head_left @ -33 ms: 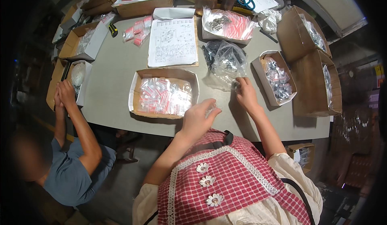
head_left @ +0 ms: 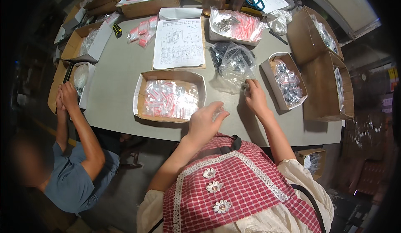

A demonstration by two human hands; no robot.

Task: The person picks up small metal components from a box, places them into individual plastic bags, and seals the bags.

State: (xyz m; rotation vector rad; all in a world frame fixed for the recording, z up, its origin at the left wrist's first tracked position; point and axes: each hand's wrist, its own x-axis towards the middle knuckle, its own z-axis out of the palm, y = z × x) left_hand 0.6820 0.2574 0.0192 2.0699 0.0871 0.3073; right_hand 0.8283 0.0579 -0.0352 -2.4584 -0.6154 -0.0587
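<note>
My left hand [head_left: 205, 121] is held at the near right corner of a carton tray [head_left: 138, 93], thumb and fingers curled around a small clear plastic bag [head_left: 218, 114]. That tray holds many small zip bags [head_left: 167, 99] with red strips and pale round parts inside. My right hand [head_left: 255, 96] is closed beside the near edge of a clear plastic bag [head_left: 238, 66] full of black parts. Its fingertips are pinched together, and what they hold is too small and dark to name. The two hands are apart.
Right of my right hand stands a white box [head_left: 288, 83] of filled little bags, with brown cartons [head_left: 326, 87] beyond. A drawing sheet [head_left: 179, 43], a box of red-striped bags [head_left: 238, 26] and scissors [head_left: 255, 1] lie farther back. A co-worker's hands [head_left: 67, 97] are at the left boxes.
</note>
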